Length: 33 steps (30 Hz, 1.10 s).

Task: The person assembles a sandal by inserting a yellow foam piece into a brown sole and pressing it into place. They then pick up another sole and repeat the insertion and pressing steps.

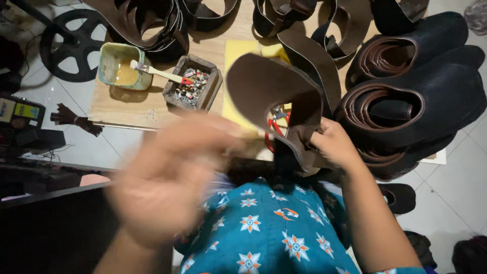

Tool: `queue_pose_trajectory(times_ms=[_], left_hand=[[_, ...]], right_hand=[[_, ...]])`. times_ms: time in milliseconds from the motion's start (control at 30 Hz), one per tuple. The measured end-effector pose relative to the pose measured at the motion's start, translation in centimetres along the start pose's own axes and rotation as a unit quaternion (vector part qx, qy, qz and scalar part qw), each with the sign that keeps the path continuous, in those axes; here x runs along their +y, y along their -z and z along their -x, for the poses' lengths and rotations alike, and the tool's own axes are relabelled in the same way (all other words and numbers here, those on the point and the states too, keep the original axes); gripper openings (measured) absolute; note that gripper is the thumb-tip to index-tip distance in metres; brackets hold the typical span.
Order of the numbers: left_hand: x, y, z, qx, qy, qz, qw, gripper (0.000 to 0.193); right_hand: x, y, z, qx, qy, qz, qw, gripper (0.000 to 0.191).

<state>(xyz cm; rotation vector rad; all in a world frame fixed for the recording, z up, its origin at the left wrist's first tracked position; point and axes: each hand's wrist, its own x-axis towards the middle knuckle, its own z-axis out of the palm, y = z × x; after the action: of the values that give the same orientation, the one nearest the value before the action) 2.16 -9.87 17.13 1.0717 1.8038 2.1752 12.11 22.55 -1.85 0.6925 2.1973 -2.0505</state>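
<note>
The right hand pinches a curved dark-brown leather shoe upper, which might slip, since the blurred left hand (grip unreadable) is off it

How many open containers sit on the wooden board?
2: a green glue pot with a brush at the board's left, and a dark square tray right beside it.

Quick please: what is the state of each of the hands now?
Left hand: blurred, holds nothing visible; open or closed cannot be told.
Right hand: closed on the brown leather piece.
</note>
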Motion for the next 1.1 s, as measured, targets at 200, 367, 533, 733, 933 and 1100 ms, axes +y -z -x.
queue_pose_trajectory(times_ms=[200, 367, 533, 733, 933, 1100], left_hand=[[-7.3, 0.9, -1.2, 0.005, 0.143, -0.197, 0.97, 0.032], [-12.5, -2.7, 4.5, -0.143, 0.323, 0.1, 0.93, 0.037], [-11.9, -2.4, 7.5, -0.138, 0.228, 0.048, 0.963, 0.035], [-11.7, -3.0, 6.8, -0.126, 0.244, 0.053, 0.96, 0.034], [-13.5, -4.5, 6.3, -0.091, 0.317, 0.125, 0.936, 0.032], [-12.6, -5.3, 6.3, -0.022, 0.235, -0.058, 0.97, 0.038]], right_hand=[[-3.1, -2.9, 2.7, -0.022, -0.022, -0.091, 0.995, 0.036], [-5.0, -5.5, 3.5, -0.132, -0.01, 0.009, 0.991, 0.023], [-4.8, -6.0, 4.6, -0.141, -0.032, -0.016, 0.989, 0.039], [-3.5, -7.0, 5.1, -0.083, 0.006, -0.038, 0.996, 0.019], [-2.1, -7.9, 5.2, 0.047, 0.187, 0.003, 0.981, 0.023], [-1.0, -7.7, 5.6, 0.031, 0.238, 0.075, 0.968, 0.018]])
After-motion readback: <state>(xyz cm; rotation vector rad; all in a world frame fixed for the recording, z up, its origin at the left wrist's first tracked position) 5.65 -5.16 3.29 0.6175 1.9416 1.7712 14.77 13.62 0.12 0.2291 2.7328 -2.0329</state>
